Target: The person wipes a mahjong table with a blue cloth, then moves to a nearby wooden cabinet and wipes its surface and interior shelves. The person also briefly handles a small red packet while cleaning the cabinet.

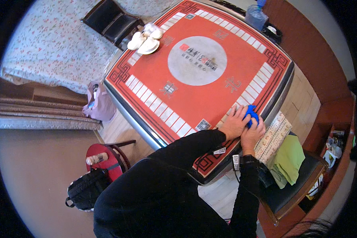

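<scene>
At the near right edge of a red-topped table (210, 103), both my hands are at a crumpled blue cloth (251, 114). My right hand (252, 135) has its fingers bent over the cloth's near side, gripping it. My left hand (234, 123) lies on the tabletop, fingers stretched out and apart, the fingertips against the cloth's left side. Part of the cloth is hidden under the fingers. The tabletop has a pale round centre (197, 75) and white tile-like blocks printed along its sides. Two small white labelled pieces (219, 150) are near my wrists.
White cups and dishes (146, 39) stand at the table's far left corner, by a black chair (114, 23). Green cloth (287, 160) and a patterned cloth (274, 137) lie over a chair at right. A red stool (103, 160) and black backpack (89, 189) are at left.
</scene>
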The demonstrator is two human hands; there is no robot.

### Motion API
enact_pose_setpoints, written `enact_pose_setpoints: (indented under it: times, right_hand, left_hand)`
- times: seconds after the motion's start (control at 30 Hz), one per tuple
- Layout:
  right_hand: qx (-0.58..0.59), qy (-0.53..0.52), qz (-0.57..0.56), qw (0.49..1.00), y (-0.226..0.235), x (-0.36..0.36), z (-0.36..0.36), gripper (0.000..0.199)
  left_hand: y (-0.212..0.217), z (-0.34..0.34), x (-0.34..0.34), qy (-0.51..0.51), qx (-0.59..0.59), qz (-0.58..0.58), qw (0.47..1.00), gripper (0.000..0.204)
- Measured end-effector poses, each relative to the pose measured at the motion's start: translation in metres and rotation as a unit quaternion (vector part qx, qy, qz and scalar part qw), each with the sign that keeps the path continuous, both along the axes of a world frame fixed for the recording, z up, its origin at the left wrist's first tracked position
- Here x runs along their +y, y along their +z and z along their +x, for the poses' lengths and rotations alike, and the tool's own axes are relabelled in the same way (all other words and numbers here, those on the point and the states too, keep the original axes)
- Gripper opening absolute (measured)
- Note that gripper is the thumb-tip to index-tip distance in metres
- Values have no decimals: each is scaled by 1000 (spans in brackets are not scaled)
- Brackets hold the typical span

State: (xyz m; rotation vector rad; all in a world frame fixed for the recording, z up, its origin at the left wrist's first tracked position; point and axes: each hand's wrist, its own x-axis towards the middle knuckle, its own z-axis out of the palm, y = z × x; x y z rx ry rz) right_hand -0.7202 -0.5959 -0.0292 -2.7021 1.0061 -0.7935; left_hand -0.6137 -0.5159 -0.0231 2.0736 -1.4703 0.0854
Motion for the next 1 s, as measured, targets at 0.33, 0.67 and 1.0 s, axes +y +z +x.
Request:
enact_pose_setpoints:
  times: [0.33, 0.67, 1.0]
  right_hand:
    - [-23, 92, 74, 993, 5, 65, -51, 39]
    - [38, 195, 209, 957, 35, 260, -26, 37]
    - [63, 490, 138, 858, 42, 354, 207, 43]
  left_hand:
    - [3, -13, 66, -117, 94, -87, 985, 33]
    - [33, 8, 291, -95, 186, -62, 976, 22]
    - [47, 121, 431, 339, 78, -3, 937, 43]
